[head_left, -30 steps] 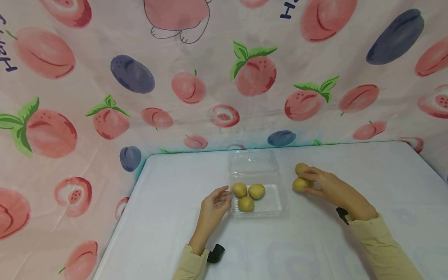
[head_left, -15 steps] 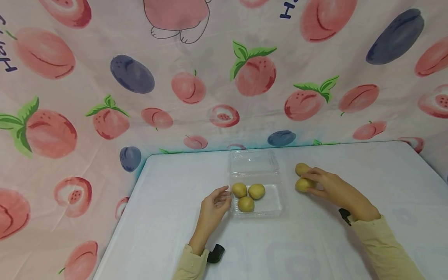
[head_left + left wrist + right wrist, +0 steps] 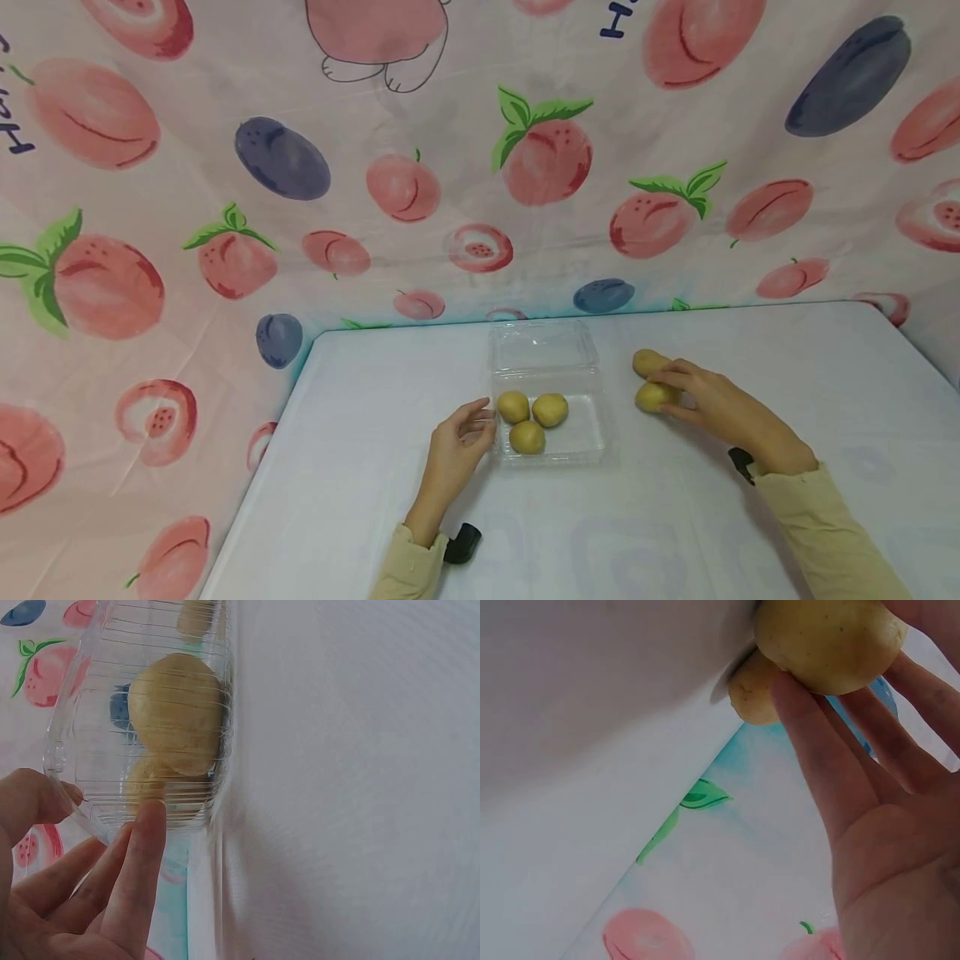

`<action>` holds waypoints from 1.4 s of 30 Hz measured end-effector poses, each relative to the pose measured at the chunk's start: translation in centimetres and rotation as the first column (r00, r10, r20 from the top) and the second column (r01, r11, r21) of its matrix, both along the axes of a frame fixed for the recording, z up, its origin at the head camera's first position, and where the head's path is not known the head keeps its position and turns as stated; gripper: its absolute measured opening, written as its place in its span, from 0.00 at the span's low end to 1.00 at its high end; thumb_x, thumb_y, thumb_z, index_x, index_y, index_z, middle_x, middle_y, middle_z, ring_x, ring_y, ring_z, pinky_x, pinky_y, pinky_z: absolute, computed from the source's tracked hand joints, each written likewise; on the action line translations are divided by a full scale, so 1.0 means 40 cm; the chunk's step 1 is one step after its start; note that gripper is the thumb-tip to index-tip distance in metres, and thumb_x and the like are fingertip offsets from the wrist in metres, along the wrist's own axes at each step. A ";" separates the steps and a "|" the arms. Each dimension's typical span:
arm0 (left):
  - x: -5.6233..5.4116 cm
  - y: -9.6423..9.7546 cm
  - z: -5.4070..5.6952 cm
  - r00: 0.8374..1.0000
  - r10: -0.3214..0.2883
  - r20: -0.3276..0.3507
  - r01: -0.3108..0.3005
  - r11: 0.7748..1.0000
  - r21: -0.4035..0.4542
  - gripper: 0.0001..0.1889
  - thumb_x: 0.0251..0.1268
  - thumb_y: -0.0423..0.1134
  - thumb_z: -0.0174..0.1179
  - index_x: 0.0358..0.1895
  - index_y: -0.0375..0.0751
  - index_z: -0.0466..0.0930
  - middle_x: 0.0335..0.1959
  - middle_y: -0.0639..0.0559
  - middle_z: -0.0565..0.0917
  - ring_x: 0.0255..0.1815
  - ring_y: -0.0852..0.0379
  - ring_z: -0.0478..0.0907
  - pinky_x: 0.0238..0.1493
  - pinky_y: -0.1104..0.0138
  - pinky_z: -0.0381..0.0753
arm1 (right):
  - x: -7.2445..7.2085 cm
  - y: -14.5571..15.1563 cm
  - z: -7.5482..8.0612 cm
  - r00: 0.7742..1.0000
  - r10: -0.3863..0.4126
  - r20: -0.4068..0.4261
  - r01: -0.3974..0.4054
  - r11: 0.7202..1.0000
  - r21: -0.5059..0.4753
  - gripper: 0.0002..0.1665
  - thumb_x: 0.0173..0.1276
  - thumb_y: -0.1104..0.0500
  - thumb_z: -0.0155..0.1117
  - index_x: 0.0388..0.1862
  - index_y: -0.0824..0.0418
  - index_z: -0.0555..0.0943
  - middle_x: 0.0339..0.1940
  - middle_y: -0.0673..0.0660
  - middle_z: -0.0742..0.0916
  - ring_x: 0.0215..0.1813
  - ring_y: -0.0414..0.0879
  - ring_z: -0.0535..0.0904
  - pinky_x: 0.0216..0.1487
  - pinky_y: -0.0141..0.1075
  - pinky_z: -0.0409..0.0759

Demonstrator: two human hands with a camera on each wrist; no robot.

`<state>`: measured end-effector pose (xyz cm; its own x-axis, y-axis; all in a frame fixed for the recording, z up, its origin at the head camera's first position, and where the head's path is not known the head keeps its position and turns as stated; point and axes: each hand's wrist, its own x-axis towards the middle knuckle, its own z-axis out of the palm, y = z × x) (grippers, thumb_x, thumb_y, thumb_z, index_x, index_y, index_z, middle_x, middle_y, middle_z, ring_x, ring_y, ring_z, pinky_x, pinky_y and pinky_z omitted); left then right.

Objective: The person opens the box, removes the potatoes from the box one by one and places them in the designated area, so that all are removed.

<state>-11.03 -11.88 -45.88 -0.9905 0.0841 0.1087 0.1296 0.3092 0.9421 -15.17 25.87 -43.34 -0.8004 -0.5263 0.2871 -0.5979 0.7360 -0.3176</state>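
My left hand (image 3: 459,442) is at the left side of a clear plastic clamshell container (image 3: 585,429). In the left wrist view its thumb (image 3: 37,799) and fingers (image 3: 135,877) pinch the container's rim and wall. Inside, toward the left, lie three yellow-brown potatoes (image 3: 550,410). Right of the container, my right hand (image 3: 716,408) grips a potato (image 3: 654,397) between thumb and fingers, low over the table or on it. Another potato (image 3: 647,362) lies just behind that one, partly covered by the fingers. In the right wrist view the gripped potato (image 3: 825,645) overlaps the farther one (image 3: 754,690).
The container's lid (image 3: 543,346) is folded back flat toward the rear edge of the white-covered table (image 3: 360,417). A fruit-printed cloth (image 3: 435,150) hangs behind the table and along its left side. Black wrist cameras (image 3: 462,543) sit near the sleeves.
My right hand has shifted slightly to the right, bringing its potato along, a little away from the container. My left hand and the potatoes in the container have stayed put.
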 end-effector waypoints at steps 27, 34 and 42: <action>-0.001 0.001 -0.001 1.000 0.009 0.007 -0.009 1.000 0.003 0.21 0.67 0.32 0.62 0.62 0.32 0.76 0.50 0.38 0.85 0.50 0.47 0.84 0.51 0.65 0.84 | 0.008 -0.021 0.041 0.994 -0.080 0.069 0.074 0.994 0.085 0.27 0.54 0.58 0.79 0.51 0.67 0.83 0.48 0.62 0.83 0.52 0.58 0.81 0.53 0.55 0.81; 0.012 0.016 0.036 1.000 0.017 0.022 -0.017 1.000 -0.005 0.20 0.67 0.27 0.60 0.62 0.27 0.75 0.51 0.31 0.83 0.51 0.40 0.83 0.53 0.56 0.83 | 0.012 -0.037 0.054 0.995 -0.072 0.076 0.065 0.994 0.091 0.26 0.58 0.58 0.77 0.54 0.68 0.82 0.52 0.64 0.82 0.55 0.60 0.79 0.55 0.56 0.80; 0.015 0.017 0.044 0.999 0.022 0.023 -0.022 1.000 0.000 0.20 0.67 0.27 0.60 0.61 0.27 0.75 0.50 0.32 0.83 0.51 0.40 0.83 0.52 0.57 0.84 | 0.011 -0.064 0.066 0.995 -0.063 0.083 0.053 0.991 0.120 0.25 0.60 0.58 0.75 0.54 0.68 0.82 0.58 0.66 0.81 0.61 0.61 0.77 0.59 0.56 0.78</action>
<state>-10.44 -11.18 -44.12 -0.9944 0.0620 0.0855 0.1007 0.3113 0.9450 -14.74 23.30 -40.70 -0.8495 -0.5043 0.1548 -0.5274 0.8037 -0.2755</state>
